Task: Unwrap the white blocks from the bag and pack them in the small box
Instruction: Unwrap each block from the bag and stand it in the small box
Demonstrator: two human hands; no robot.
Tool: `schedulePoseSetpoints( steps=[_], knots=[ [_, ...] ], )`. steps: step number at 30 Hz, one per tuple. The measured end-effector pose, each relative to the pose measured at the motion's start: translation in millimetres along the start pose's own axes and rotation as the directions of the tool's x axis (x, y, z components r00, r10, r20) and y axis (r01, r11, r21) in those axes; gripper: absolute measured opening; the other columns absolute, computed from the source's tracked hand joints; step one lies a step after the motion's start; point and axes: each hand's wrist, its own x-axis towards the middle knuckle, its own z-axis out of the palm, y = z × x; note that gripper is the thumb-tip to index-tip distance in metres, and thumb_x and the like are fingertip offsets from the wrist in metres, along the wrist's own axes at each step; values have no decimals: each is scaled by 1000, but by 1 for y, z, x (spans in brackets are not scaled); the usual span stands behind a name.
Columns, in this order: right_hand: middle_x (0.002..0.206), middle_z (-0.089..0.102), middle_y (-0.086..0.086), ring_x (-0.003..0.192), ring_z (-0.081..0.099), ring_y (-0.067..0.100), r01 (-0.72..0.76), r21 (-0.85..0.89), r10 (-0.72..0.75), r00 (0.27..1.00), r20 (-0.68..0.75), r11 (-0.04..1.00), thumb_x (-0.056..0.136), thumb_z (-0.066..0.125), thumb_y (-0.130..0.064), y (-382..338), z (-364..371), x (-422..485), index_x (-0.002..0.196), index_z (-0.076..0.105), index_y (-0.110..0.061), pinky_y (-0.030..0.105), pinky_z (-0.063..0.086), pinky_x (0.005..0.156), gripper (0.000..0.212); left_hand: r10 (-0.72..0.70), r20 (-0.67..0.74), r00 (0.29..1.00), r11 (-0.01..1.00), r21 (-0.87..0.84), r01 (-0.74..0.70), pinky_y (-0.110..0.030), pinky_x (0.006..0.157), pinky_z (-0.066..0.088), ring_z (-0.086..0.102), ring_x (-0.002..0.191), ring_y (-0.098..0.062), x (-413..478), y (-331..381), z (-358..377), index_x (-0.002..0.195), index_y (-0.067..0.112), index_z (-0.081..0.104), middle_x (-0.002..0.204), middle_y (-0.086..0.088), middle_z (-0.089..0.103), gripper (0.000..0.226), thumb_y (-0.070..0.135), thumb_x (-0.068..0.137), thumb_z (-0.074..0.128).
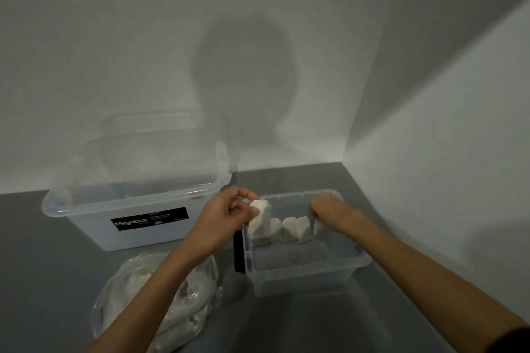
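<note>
A small clear plastic box (pixel 309 272) stands at the centre right of the grey table. Several white blocks (pixel 295 228) stand in a row along its far side. My left hand (pixel 226 218) pinches a taller white block (pixel 259 219) over the box's left end. My right hand (pixel 327 209) reaches into the box at the right end of the row, its curled fingers on a white block (pixel 317 228) there. A crumpled clear bag (pixel 160 301) holding more white blocks lies at the front left, partly hidden under my left forearm.
A large clear tub (pixel 137 203) with a black "Megabox" label stands at the back left, a lid leaning behind it. A dark slim object (pixel 238 252) lies against the small box's left wall. White walls meet in a corner behind.
</note>
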Motion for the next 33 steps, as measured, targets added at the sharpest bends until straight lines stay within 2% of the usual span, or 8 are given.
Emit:
schedulePoseSetpoints(
  steps=[5, 10, 13, 17, 25, 29, 33],
  knots=[
    [121, 60, 19, 111, 60, 31, -31, -59, 33, 999, 36, 998, 94, 47, -1, -1, 11, 10, 113, 63, -1, 37, 50, 93, 25, -11, -13, 1000, 1000, 9, 11, -32, 76, 59, 70, 79, -16, -2, -4, -3, 99, 23, 64, 84, -4, 73, 12, 17, 88, 64],
    [119, 63, 18, 107, 63, 33, -62, -98, 65, 997, 35, 993, 93, 52, -2, -4, 15, 12, 114, 63, -1, 38, 52, 89, 25, -25, -18, 1000, 1000, -7, 25, -25, 70, 57, 70, 79, -19, -1, -8, -4, 99, 21, 64, 83, -6, 73, 11, 17, 88, 64],
    [122, 60, 18, 110, 61, 35, -88, -94, 91, 995, 32, 992, 93, 50, 0, -6, 17, 11, 117, 61, -1, 44, 51, 91, 27, -29, -16, 999, 1000, 0, 29, -23, 68, 56, 70, 78, -17, 0, -9, -2, 100, 19, 64, 83, -5, 73, 12, 16, 88, 64],
    [127, 56, 18, 116, 58, 32, -78, -97, 76, 997, -27, 992, 96, 42, 2, -4, 15, 8, 120, 58, 0, 38, 48, 94, 29, -24, -16, 1000, 1000, 5, 24, -22, 70, 57, 69, 78, -14, 0, -10, 0, 100, 18, 64, 83, -3, 72, 11, 16, 89, 64],
    [126, 58, 18, 114, 59, 33, -59, -176, 60, 998, 5, 983, 94, 48, 2, -12, 13, 9, 122, 58, -1, 40, 49, 93, 30, -16, -16, 1000, 1000, 2, 16, -25, 73, 58, 70, 77, -16, -3, -12, 2, 98, 19, 65, 82, -4, 72, 11, 16, 88, 64],
    [127, 58, 16, 116, 59, 32, -92, -185, 87, 996, -36, 978, 94, 50, 0, -16, 18, 8, 123, 57, -4, 39, 48, 93, 30, -23, -24, 999, 1000, 6, 24, -19, 68, 55, 69, 77, -16, -5, -15, 0, 98, 18, 66, 83, -5, 72, 10, 16, 88, 64],
    [125, 59, 17, 115, 59, 32, -99, -161, 90, 994, -64, 982, 95, 47, -1, -15, 17, 5, 119, 58, -2, 37, 48, 91, 25, -32, -27, 999, 999, -14, 31, -19, 65, 54, 68, 78, -23, -5, -18, 0, 97, 16, 67, 82, -7, 72, 9, 14, 88, 65]
  ],
)
